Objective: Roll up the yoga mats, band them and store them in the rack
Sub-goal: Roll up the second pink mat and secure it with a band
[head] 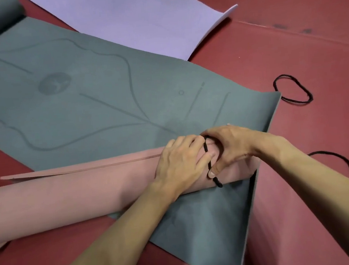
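Head view: the rolled pink mat [69, 194] lies crosswise on a flat grey-green mat [83, 110], its long axis running left to right. At its right end the left hand [180, 163] curls over the smooth foam roll. Touching it, the right hand [229, 146] pinches a thin black band [217, 182] looped around the roll.

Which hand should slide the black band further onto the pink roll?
Right. The right hand pinches the black band at the end of the pink rolled mat; the left hand is busy gripping the roll closed.
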A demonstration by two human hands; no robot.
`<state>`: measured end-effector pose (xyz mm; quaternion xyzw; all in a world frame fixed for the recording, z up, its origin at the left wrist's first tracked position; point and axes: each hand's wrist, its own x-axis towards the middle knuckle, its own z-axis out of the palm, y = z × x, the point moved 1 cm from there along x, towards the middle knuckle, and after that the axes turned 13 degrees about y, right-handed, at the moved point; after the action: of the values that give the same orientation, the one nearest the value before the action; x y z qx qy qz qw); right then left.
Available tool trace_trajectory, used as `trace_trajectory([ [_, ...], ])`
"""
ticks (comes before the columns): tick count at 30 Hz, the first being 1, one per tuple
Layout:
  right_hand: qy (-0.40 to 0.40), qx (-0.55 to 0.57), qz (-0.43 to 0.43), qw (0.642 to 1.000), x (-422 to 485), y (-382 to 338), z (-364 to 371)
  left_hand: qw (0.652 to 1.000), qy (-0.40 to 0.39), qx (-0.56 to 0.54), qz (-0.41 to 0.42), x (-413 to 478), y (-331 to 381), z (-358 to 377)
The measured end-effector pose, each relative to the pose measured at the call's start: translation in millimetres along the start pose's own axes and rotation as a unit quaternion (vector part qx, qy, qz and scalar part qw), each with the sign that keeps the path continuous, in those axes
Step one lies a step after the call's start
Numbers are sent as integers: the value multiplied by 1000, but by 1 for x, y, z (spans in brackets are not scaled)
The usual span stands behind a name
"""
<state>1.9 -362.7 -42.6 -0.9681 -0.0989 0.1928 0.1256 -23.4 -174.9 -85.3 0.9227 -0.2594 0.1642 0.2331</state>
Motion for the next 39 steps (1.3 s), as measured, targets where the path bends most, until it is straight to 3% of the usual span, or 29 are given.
trace_trajectory([
  [3,-34,100,25,994,-7,3,-8,999,41,8,-20,-6,8,1],
  [6,-48,275,103,955,-12,18,-24,997,66,15,-36,-9,18,0],
  [8,-10,248,133,960,-16,30,-26,997,70,4,-32,-12,21,1],
  [12,71,49,128,988,-36,33,-13,998,39,43,34,-21,23,3],
  [16,169,25,109,979,-56,25,2,996,53,56,42,-28,29,-1],
  [20,108,89,81,987,-48,12,16,992,105,27,65,-50,40,-4],
  [25,15,146,8,989,-41,-9,33,994,104,13,40,-58,54,-7],
  [28,78,325,44,941,-50,-4,29,997,69,-28,31,-65,58,-8],
  [29,118,338,59,932,-51,1,23,997,51,-33,38,-67,59,-10],
  [31,132,234,83,960,-50,15,13,998,19,-37,56,-71,59,-13],
  [33,38,127,95,987,-47,18,15,996,8,-57,62,-74,59,-15],
  [35,-24,101,82,991,-47,4,21,996,27,-74,52,-76,57,-16],
  [39,-33,57,34,997,-31,-27,31,994,82,-67,-31,-71,48,-20],
])
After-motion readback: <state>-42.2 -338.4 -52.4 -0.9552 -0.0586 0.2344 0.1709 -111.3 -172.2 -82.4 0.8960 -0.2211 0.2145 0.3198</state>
